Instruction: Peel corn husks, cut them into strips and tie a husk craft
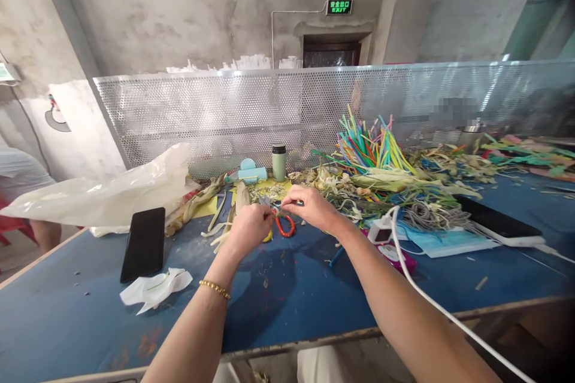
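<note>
My left hand [251, 227], a gold bead bracelet on its wrist, is closed in a pinch above the middle of the blue table [265, 317]. Close by on its right, my right hand [309, 208] is also pinched, fingertips pointing towards the left ones. Whatever lies between the fingertips is too small to name. Scissors [286, 226] with a red handle loop show just below and between the hands, their blades partly hidden by the left hand. Dry corn husks [242, 196] lie beyond the left hand.
A dark phone [142, 245], white tissue [156, 289] and large plastic bag [103, 191] are on the left. Behind stand a green bottle [279, 163] and colourful pipe cleaners [371, 146]. A white cable [431, 299] crosses near my right forearm. Perforated metal screen [233, 114] closes the back.
</note>
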The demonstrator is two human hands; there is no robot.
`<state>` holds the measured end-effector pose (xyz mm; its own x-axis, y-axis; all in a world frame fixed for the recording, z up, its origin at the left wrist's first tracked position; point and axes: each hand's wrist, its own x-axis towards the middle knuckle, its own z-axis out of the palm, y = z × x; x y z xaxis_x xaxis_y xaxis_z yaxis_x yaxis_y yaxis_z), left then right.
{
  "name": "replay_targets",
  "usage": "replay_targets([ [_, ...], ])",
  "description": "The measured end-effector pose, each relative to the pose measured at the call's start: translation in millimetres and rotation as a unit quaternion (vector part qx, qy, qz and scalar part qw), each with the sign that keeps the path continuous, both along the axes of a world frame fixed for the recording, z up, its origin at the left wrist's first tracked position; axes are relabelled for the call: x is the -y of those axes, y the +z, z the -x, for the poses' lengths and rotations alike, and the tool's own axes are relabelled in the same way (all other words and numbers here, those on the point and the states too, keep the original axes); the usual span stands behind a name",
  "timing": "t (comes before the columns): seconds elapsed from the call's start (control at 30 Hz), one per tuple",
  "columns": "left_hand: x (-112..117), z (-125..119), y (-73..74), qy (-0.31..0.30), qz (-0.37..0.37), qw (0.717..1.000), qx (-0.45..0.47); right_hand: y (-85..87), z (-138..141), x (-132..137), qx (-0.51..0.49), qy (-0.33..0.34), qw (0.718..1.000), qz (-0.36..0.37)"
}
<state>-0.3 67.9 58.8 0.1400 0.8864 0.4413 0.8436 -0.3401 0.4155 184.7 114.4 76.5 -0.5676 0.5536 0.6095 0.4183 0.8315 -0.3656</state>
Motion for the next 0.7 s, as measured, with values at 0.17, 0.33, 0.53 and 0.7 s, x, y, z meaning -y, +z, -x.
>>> replay_targets([
  [0.17, -8, 8, 1.1, 0.043, 0.000, 0.979, 0.198, -5.2, 13, 12, 0.075, -0.004, 0.994, -0.075],
  [0.33, -7, 8, 3.1, -0.042, 0.108, 0.911, 0.396, -12.3, 16, 7, 0.058, -0.048, 0.997, -0.028],
  [0.53, -5, 3, 1.8, -0.073, 0.114, 0.890, 0.435, -9.9, 19, 6, -0.133, 0.036, 0.964, 0.226],
  [0.7, -5, -1, -4.5, -0.096, 0.086, 0.918, 0.376, -13.8, 29, 8, -0.172, -0.025, 0.965, 0.196],
])
